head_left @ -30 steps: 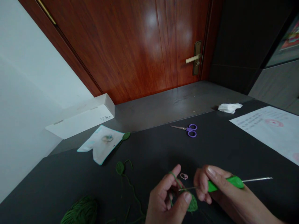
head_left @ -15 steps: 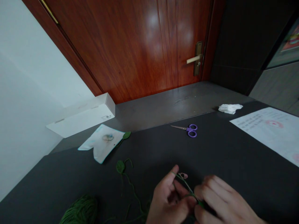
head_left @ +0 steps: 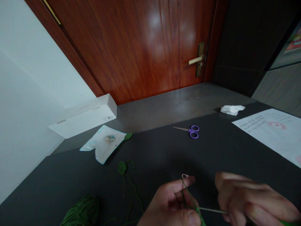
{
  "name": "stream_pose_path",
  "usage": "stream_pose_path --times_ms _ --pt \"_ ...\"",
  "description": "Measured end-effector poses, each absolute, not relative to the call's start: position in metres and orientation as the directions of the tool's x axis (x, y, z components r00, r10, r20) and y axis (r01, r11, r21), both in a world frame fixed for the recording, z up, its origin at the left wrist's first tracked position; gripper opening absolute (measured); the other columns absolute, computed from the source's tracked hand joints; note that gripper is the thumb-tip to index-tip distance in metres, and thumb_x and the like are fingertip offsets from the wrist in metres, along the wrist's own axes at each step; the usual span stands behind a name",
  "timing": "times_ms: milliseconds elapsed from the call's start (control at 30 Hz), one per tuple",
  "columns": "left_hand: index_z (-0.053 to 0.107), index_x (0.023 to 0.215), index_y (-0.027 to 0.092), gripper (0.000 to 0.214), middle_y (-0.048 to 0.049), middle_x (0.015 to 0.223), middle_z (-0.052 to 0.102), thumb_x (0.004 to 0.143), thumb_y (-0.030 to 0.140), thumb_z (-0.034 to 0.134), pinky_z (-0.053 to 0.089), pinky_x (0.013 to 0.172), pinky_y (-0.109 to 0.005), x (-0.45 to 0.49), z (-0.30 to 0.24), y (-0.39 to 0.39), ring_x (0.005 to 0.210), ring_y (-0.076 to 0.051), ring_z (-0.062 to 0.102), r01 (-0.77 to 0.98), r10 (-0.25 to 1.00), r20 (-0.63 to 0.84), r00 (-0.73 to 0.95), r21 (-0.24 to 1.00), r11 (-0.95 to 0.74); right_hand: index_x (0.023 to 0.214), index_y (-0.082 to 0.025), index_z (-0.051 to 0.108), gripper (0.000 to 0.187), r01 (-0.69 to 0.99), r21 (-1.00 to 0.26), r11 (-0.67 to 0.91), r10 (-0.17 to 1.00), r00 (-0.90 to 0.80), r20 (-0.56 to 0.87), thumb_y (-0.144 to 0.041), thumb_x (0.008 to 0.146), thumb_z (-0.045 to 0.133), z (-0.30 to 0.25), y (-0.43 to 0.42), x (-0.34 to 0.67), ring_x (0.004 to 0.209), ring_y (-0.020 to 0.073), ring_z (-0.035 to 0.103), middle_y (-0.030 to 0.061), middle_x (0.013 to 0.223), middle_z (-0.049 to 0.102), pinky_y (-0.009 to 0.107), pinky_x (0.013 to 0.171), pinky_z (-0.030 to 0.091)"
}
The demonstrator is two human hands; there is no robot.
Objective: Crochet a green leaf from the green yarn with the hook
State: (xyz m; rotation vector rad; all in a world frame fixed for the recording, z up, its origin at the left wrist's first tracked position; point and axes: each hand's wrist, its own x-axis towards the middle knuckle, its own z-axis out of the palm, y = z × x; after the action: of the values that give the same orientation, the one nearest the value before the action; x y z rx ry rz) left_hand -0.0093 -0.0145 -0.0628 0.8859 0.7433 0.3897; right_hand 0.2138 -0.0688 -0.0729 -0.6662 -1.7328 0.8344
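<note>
My left hand point(head_left: 166, 205), at the bottom middle, pinches a small green crochet piece point(head_left: 199, 216) between thumb and fingers. A strand of green yarn point(head_left: 188, 190) runs over its raised index finger down to the piece. To the right, my right hand point(head_left: 249, 197) is wrapped round a crochet hook point(head_left: 213, 210); the thin metal shaft reaches left to the piece, and most of the handle is hidden. Just past my left index fingertip is a pink stitch marker point(head_left: 184, 175). A ball of green yarn point(head_left: 82, 211) lies at the lower left, near a finished-looking green leaf point(head_left: 122, 168) with loose tails.
Purple-handled scissors point(head_left: 193, 131) lie beyond my hands on the dark table point(head_left: 150, 147). At left are a white pouch point(head_left: 105, 142), a second green leaf point(head_left: 128, 136) and a long white box point(head_left: 89, 121). Crumpled tissue point(head_left: 232, 109) and a printed sheet point(head_left: 268, 128) are at right.
My right hand has moved right, away from my left, so the hook's shaft now shows between them. My left index finger has tipped right and lower.
</note>
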Motion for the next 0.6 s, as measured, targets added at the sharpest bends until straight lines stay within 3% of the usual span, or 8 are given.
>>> stream_pose_path --times_ms 133,233,333,600 --pt "0.063 0.124 0.015 0.077 -0.0017 0.079 0.066 0.054 0.031 0.091 0.040 0.068 -0.024 -0.009 -0.076 -0.014 0.067 -0.009 0.057 -0.024 0.517 -0.434 0.738 0.749 0.662 0.073 -0.022 0.070 0.043 -0.239 -0.913 0.331 0.916 -0.151 0.371 -0.039 0.100 0.041 -0.075 -0.064 0.205 0.061 0.0177 0.057 0.0033 0.062 0.066 0.031 0.060 0.043" --pt "0.066 0.120 0.013 0.076 -0.0027 0.080 0.066 0.052 0.032 0.092 0.041 0.068 -0.022 -0.008 -0.080 -0.014 0.067 -0.009 0.058 -0.053 0.481 -0.435 0.761 0.697 0.715 0.066 -0.022 0.070 0.044 -0.449 -0.885 0.121 0.979 -0.091 0.181 -0.041 0.097 0.046 -0.075 -0.064 0.196 0.059 0.0171 0.053 0.0022 0.058 0.064 0.031 0.061 0.042" --pt "0.066 0.120 0.014 0.075 -0.0025 0.079 0.066 0.052 0.032 0.092 0.041 0.067 -0.023 -0.007 -0.077 -0.015 0.066 -0.009 0.058 -0.057 0.463 -0.415 0.783 0.693 0.718 0.061 -0.022 0.067 0.046 -0.549 -0.836 0.003 0.995 -0.085 0.060 -0.041 0.096 0.046 -0.073 -0.062 0.189 0.054 0.0164 0.048 0.0010 0.051 0.060 0.031 0.061 0.040" --pt "0.048 0.138 0.012 0.078 0.0007 0.081 0.060 0.068 0.024 0.080 0.043 0.071 -0.027 0.002 -0.066 -0.022 0.070 -0.010 0.054 -0.053 0.807 -0.327 0.491 0.914 0.402 0.067 -0.021 0.069 0.045 -0.493 -0.867 -0.070 0.996 -0.087 -0.031 -0.050 0.095 0.049 -0.075 -0.059 0.183 0.064 0.0173 0.047 0.0018 0.064 0.061 0.030 0.065 0.039"
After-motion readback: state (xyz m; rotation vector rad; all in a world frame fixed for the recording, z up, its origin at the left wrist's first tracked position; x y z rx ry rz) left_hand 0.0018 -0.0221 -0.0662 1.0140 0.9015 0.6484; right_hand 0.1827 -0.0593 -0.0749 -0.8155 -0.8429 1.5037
